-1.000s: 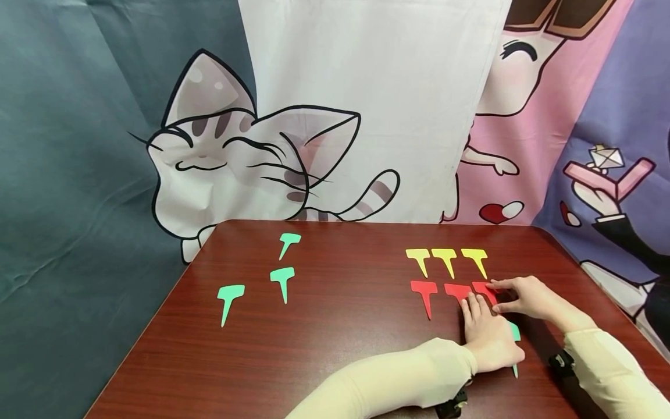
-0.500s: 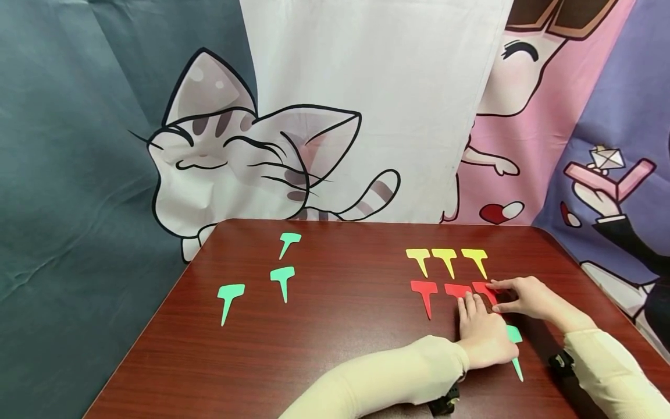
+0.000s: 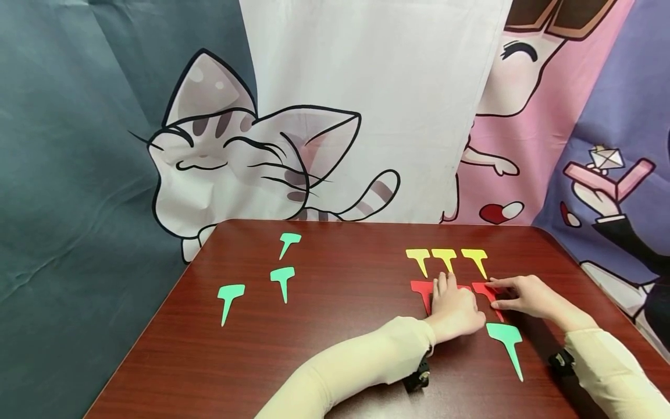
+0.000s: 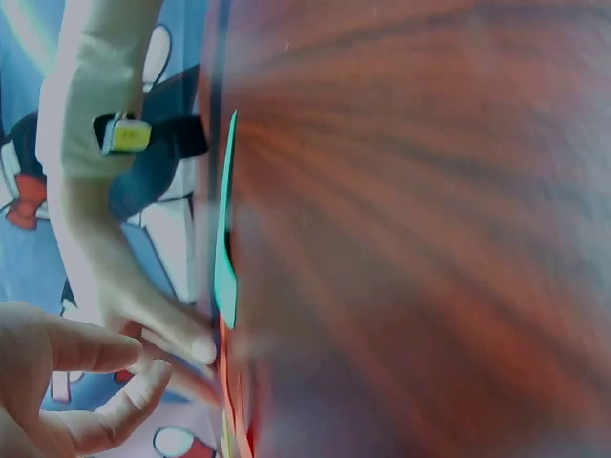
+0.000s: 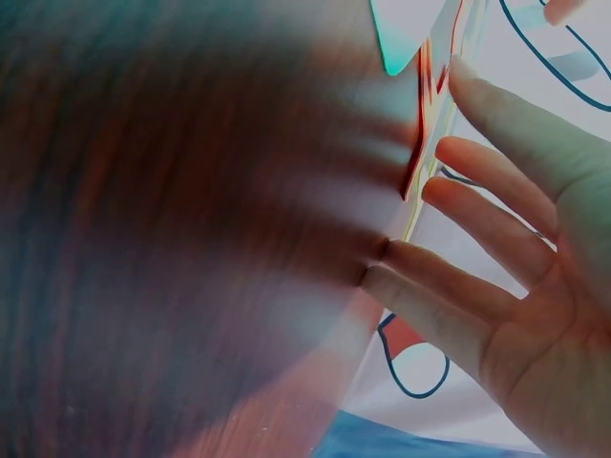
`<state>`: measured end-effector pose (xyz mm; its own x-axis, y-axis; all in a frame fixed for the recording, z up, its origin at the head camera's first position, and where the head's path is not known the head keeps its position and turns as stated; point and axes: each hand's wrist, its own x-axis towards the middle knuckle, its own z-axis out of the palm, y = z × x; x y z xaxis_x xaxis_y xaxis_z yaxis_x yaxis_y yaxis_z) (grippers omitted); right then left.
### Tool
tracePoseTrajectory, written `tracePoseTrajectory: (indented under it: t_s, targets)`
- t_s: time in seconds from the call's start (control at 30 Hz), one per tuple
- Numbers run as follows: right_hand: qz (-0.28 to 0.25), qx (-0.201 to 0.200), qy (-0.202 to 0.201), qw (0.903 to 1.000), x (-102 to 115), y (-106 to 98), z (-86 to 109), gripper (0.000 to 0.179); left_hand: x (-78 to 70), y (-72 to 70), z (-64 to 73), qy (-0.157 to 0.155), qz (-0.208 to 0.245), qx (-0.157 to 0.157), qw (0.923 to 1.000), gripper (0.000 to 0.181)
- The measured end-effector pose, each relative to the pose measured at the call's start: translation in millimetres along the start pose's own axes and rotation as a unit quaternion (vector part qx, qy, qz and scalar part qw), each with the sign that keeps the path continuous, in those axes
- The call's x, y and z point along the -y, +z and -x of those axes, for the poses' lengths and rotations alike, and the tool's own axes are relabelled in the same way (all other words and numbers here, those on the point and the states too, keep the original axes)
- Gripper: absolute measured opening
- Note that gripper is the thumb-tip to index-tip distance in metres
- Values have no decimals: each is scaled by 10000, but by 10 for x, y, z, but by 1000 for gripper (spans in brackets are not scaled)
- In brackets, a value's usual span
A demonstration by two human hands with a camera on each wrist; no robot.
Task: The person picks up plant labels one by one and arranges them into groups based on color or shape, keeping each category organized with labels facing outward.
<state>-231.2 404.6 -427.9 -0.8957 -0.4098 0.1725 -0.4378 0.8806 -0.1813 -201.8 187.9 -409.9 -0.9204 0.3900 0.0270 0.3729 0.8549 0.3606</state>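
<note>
T-shaped plant labels lie flat on the table. In the head view my left hand [image 3: 454, 308] is over the red row, its fingertips between the left red label [image 3: 420, 286] and the mostly covered middle red label [image 3: 463, 287]. Its thumb and index finger are apart with nothing between them in the left wrist view. My right hand [image 3: 531, 298] touches the right edge of the right red label [image 3: 483, 289] with index finger and thumb. Its fingers are spread and fairly straight in the right wrist view. Just below this label lies a green label [image 3: 505, 334].
Three yellow labels [image 3: 444, 254] form a row behind the red ones. Three more green labels [image 3: 282, 274] lie scattered on the left of the brown table [image 3: 335, 326]. A printed cartoon curtain [image 3: 408, 87] hangs right behind the table's far edge.
My left hand has moved left and slightly forward, off the green label, which now shows whole and has turned a little. My right hand has stayed at the right red label.
</note>
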Motion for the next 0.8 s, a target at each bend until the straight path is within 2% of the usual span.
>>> tracePoseTrajectory:
  t_s: [0.2,0.4,0.63,0.8]
  targets:
    - [10,-58,214,9998,9,-14,32,58,295,-141,-53,81,244,-339,9991,28]
    - [-25,-104,265,9996,34,-33,97,67,601,-245,-111,62,497,-495,9975,14]
    - [-51,-128,361,9993,66,-19,202,71,851,-311,-128,95,467,-558,9973,28]
    - [141,-374,276,9988,58,13,279,69,1027,-365,-150,111,571,-631,9963,32]
